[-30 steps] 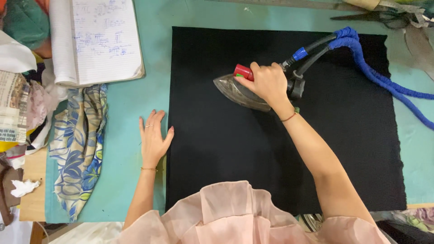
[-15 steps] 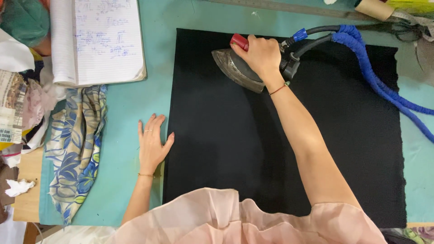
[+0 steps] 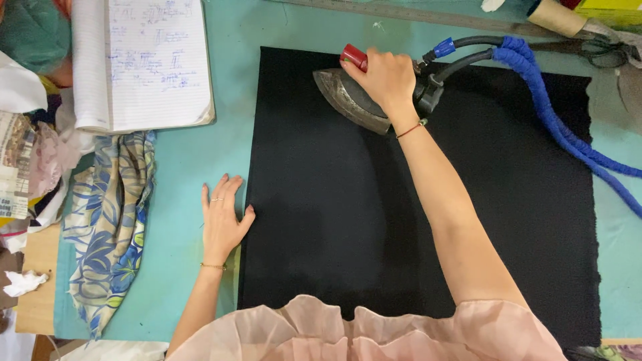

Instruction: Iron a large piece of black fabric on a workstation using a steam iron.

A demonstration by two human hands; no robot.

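Your right hand [image 3: 384,77] grips the heavy iron [image 3: 351,100] by its handle; left hand [image 3: 224,220], spread flat, pins the limp black cloth's [image 3: 414,220] edge.

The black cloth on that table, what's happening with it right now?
A person is pressing the black cloth, which lies flat on a teal table. The right hand grips the handle of a metal iron near the cloth's far edge, its blue-wrapped hose trailing off to the right. The left hand lies flat at the cloth's left edge. An open notebook and a patterned blue fabric lie further left.
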